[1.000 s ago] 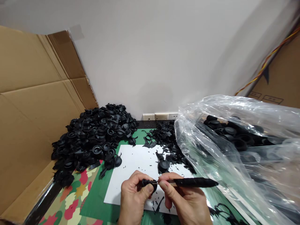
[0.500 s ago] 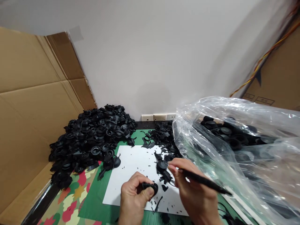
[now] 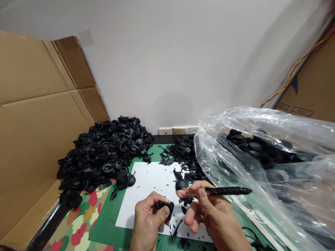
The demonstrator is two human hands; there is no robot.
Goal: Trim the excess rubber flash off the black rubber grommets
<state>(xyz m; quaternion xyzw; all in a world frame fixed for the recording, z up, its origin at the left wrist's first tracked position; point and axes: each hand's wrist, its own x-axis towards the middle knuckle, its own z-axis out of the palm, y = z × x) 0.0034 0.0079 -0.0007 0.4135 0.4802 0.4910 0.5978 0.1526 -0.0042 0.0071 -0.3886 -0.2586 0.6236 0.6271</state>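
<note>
My left hand (image 3: 150,219) pinches a small black rubber part (image 3: 166,208) between thumb and fingers, above the white sheet (image 3: 143,184). To its right, my right hand (image 3: 209,209) grips a slim tool with a black ridged handle (image 3: 230,191) and a thin metal shaft pointing left toward the part. A gap separates the shaft's tip from the part. Whether that tip is a blade or a point I cannot tell. Black trimmings (image 3: 183,183) lie beside and behind my right hand, and small scraps dot the sheet.
On the left, a large heap of black rubber parts (image 3: 104,153) leans toward a cardboard box (image 3: 47,94). A clear plastic bag (image 3: 261,174) holding more black parts fills the right. Black scraps (image 3: 183,150) are piled at the back, near wall sockets (image 3: 178,130). Green sheeting (image 3: 110,223) covers the table.
My right hand has turned, so the tool now lies nearly level with its metal shaft showing. The black part has been turned in my left hand, which stays in place.
</note>
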